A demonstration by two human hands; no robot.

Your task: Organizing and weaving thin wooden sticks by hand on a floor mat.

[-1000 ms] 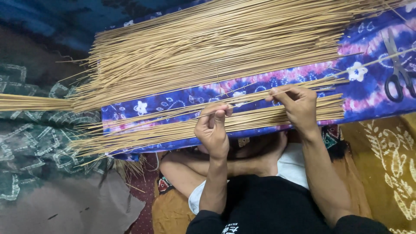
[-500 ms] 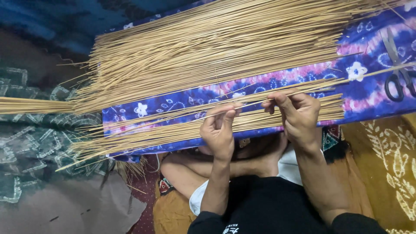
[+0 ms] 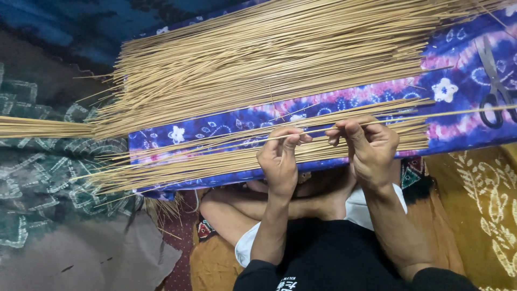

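Fingers [image 3: 293, 137] of both my hands pinching one thin stick [image 3: 215, 144] above purple cloth [image 3: 463, 116]; too much bend could snap it, near bundle [image 3: 215, 161] just below.

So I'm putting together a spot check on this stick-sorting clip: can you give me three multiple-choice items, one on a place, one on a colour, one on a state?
1. Where do the scissors lie?
A. on the cloth at the far right
B. in the left hand
C. on the grey floor at the lower left

2. What colour is the patterned cloth under the sticks?
A. plain white
B. blue and purple with white flowers
C. red and black checks

3. What are the two hands doing?
A. resting flat on the lap
B. both gripping the scissors
C. pinching one thin stick between them

Answers: 1 A, the scissors sit on the cloth by the right edge, away from both hands. 2 B, the bare cloth shows blue and purple with white flowers. 3 C, the left hand and right hand pinch one stick at their fingertips, above the near pile.
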